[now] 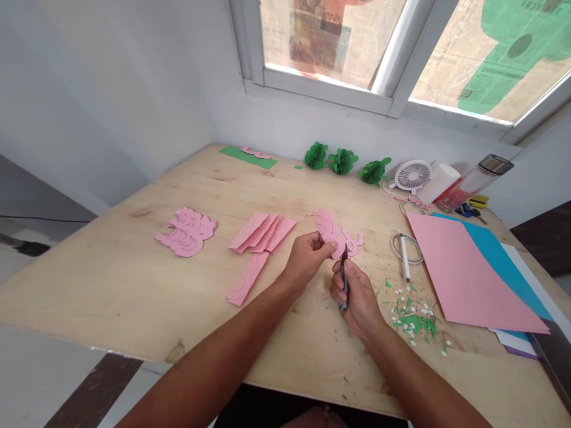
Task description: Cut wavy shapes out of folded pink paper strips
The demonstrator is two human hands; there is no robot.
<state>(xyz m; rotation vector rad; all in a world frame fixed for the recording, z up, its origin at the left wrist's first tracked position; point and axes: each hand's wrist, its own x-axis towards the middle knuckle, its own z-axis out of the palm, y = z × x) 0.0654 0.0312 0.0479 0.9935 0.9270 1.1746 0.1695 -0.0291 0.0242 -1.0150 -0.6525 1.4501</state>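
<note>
Near the middle of the table, my left hand (307, 255) pinches a pink paper piece (325, 223) marked with curved lines, thumb on top. My right hand (359, 294) is wrapped round a slim cutting tool (344, 285) with a dark tip and blue-grey handle; its exact kind is partly hidden by my fingers. The tip meets the paper's near edge beside my left thumb. A wavy cut strip (357, 241) curls off to the right. Left of my hands lie a folded pink paper strip (247, 278) with drawn curves and a stack of scalloped pink cutouts (190, 232).
Three green paper shapes (342, 161) stand along the wall, left of a small fan (413, 176) and a bottle (475, 181). On the right are a white pen (405, 258), a tape roll (419, 255), green and white scraps (414, 324) and coloured sheets (473, 273).
</note>
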